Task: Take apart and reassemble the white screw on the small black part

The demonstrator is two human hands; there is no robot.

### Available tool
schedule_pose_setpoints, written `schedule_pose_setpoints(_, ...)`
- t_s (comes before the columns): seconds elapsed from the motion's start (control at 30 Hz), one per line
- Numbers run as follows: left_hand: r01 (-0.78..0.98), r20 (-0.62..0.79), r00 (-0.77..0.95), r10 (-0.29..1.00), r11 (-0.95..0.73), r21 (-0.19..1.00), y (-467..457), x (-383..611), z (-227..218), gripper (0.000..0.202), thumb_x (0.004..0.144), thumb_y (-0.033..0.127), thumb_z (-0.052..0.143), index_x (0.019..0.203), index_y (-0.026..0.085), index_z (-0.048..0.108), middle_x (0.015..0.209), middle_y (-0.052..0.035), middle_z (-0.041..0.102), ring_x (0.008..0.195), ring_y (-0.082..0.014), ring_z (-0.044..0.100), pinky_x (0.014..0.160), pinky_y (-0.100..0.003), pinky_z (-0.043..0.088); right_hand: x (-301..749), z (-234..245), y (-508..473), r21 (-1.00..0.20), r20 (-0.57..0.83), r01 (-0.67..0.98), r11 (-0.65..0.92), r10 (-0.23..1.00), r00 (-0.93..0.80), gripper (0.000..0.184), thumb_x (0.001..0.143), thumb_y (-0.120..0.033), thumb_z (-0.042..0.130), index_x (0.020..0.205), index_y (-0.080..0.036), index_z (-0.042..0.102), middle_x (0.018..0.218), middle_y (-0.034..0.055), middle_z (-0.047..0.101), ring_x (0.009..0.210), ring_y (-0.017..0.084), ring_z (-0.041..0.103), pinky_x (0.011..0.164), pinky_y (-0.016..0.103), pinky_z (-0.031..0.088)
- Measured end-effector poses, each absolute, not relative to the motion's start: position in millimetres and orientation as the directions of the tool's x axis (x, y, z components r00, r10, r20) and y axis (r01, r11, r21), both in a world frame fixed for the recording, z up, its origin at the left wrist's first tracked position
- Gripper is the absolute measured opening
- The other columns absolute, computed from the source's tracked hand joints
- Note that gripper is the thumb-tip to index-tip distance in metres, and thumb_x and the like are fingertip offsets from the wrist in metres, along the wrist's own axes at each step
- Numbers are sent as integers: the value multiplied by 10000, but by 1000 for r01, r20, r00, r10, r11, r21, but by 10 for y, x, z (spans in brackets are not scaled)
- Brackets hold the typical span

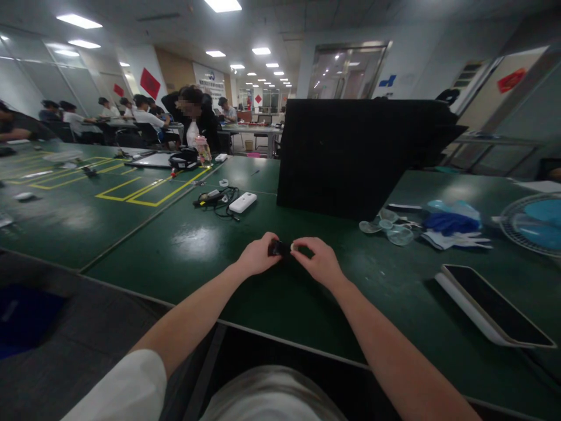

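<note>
Just above the green tabletop (pixel 280 310), my left hand (pixel 258 255) is closed round a small dark object (pixel 277 248) with a glossy face; its kind is too small to tell. Facing it, my right hand (pixel 319 259) pinches a small whitish piece (pixel 293 248) between thumb and fingertips, at the right end of the dark object. Whether the two pieces are joined or merely touching cannot be made out. Both forearms reach in from the table's front edge.
A large black box-like panel (pixel 342 158) stands beyond my hands. Behind left lie a white power bank (pixel 242 202) and black cables (pixel 214 199). At right are clear plastic cups (pixel 400 235), blue gloves (pixel 451 223), a phone (pixel 495 304) and a round fan-like grille (pixel 508 225). People sit farther back.
</note>
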State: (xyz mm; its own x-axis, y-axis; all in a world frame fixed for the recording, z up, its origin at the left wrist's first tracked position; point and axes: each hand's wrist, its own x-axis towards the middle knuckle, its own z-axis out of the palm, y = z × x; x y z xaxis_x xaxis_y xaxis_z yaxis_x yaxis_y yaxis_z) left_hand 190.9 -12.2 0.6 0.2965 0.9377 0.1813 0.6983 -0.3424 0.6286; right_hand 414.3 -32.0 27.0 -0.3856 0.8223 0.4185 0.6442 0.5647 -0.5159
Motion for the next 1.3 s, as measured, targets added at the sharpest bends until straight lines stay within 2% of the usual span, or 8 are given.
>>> schedule_pose_setpoints(0.27,643,164,362,918,-373,669,-144,2012,-56,482,753,353,695,1183,238,511,901,-15,702,799,-189,682,721,-293,515,4010,239,-328,-382,399,616,689,724,-563,129,886,-297,613,919,-273,735,1142,52,687,1102,269,574,954,503,445)
schedule_pose_setpoints(0.47,650,154,339,928,-349,675,-148,1995,-45,477,760,353,696,1181,244,500,928,-15,703,833,-190,682,735,-289,505,4277,314,-259,-468,473,641,608,785,-399,168,868,-360,615,928,-270,743,1151,65,666,1108,268,567,956,471,444)
schedule_pose_setpoints(0.57,680,147,303,942,-322,659,-152,1983,-15,460,770,362,695,1173,251,504,964,-26,704,856,-202,685,726,-290,496,4550,370,-186,-561,348,690,458,886,-305,203,800,-453,676,807,-260,739,870,50,698,794,217,621,741,380,492)
schedule_pose_setpoints(0.67,729,143,261,955,-292,620,-153,1965,20,440,781,361,689,1170,254,511,988,-40,703,874,-218,683,716,-293,483,4754,341,-118,-649,132,694,311,945,-301,275,647,-524,785,685,-260,716,603,6,639,525,146,542,503,282,408)
schedule_pose_setpoints(0.8,761,135,239,962,-272,588,-168,1954,67,437,797,368,675,1185,255,509,989,-50,703,854,-224,679,693,-295,474,4829,204,-55,-668,40,705,238,958,-285,275,525,-450,860,661,-262,713,559,-11,618,449,125,520,399,248,319)
schedule_pose_setpoints(0.93,766,116,255,960,-274,582,-197,1989,91,437,791,359,682,1180,250,514,998,-54,706,872,-226,678,697,-289,475,4782,133,-36,-692,87,674,259,957,-278,168,602,-305,815,740,-261,731,643,4,658,527,139,562,427,249,345)
schedule_pose_setpoints(1.1,770,130,275,953,-299,563,-211,2054,66,440,788,353,684,1181,254,511,1000,-51,704,879,-228,679,717,-293,475,4588,159,-88,-793,159,545,274,955,-249,386,734,-360,734,1102,-268,662,847,7,706,670,156,615,584,286,476)
schedule_pose_setpoints(1.3,775,162,258,953,-304,555,-224,2079,52,436,790,378,681,1176,260,514,983,-48,703,874,-239,683,726,-304,478,4345,221,-190,-658,185,633,408,902,-389,314,858,-456,605,1099,-281,703,921,25,687,697,156,589,621,306,464)
